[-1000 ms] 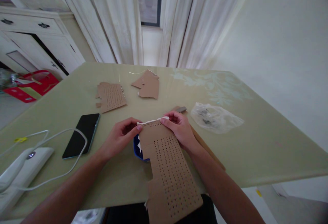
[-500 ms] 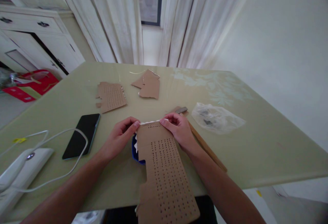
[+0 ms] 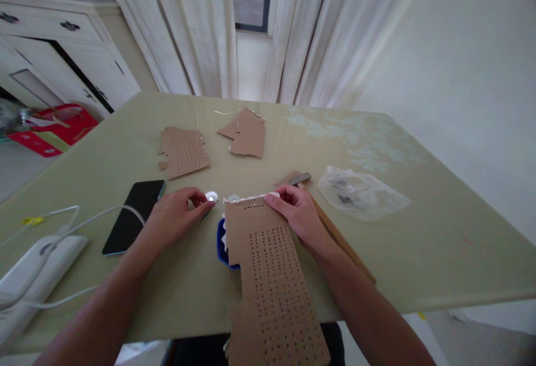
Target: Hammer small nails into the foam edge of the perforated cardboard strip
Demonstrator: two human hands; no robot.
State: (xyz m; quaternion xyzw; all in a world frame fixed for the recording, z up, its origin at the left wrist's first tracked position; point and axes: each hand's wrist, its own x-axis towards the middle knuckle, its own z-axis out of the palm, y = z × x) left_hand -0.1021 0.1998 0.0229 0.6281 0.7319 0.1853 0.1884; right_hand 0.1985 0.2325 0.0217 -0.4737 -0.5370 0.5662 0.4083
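Left hand [image 3: 176,222] moved off perforated cardboard [image 3: 268,277], fingers pinching small silver piece [image 3: 211,196], right hand [image 3: 298,213] gripping cardboard's top edge

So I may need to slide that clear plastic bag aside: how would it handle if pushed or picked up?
The clear plastic bag looks thin and crumpled, so it would probably flop and bunch rather than slide as one piece. It lies flat with only small dark bits inside, so it is likely light. On the glossy table it may skid easily.
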